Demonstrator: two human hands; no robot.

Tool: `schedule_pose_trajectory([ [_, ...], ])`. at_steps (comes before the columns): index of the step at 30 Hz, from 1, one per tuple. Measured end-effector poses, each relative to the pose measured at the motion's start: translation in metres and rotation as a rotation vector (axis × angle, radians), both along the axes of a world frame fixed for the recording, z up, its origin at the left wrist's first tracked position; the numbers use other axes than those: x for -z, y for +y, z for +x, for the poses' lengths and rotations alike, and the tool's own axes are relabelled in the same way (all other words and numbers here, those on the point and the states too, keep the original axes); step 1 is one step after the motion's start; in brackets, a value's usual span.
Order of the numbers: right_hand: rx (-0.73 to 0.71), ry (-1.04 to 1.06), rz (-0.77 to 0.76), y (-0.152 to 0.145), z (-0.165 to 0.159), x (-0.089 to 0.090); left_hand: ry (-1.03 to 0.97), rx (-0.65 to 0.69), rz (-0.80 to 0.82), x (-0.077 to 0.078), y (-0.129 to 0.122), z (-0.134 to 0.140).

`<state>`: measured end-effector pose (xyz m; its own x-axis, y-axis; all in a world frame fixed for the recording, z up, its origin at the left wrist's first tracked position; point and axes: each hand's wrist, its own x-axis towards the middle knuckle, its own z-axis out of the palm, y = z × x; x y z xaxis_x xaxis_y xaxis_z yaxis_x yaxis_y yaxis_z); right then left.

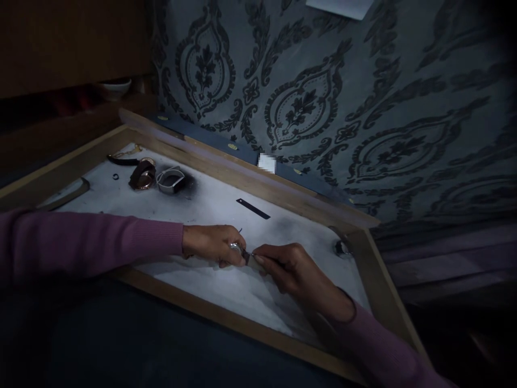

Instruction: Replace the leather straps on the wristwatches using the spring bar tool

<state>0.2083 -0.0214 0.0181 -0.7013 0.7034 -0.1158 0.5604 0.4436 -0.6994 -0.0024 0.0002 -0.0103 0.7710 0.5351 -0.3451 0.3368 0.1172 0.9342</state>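
Note:
My left hand (214, 241) is closed around a small wristwatch (236, 247) with a round, silvery case, low over the white floor of a wooden tray. A short dark piece of its strap (246, 257) sticks out towards the right. My right hand (293, 269) comes in from the right, thumb and forefinger pinched together right beside that strap end. Something thin and dark shows at the fingertips; it is too small and dim to name. Just beyond both hands lies a flat dark strap piece (253, 209) with a small hole at one end.
The tray's wooden rim (242, 318) surrounds the work. At its far left lie a brown and gold watch (142, 175), a grey-banded watch (172, 180), and a black strap (123, 160). Another dark watch (342, 248) sits near the right wall. Patterned fabric (299, 108) rises behind.

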Motion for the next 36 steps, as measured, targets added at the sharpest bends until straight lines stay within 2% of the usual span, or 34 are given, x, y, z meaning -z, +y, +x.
schedule_pose_trajectory([
  [36,0.012,0.0,-0.009,-0.0018,0.0005,0.0001,-0.001,-0.003,-0.027,0.0015,0.0002,-0.0014],
])
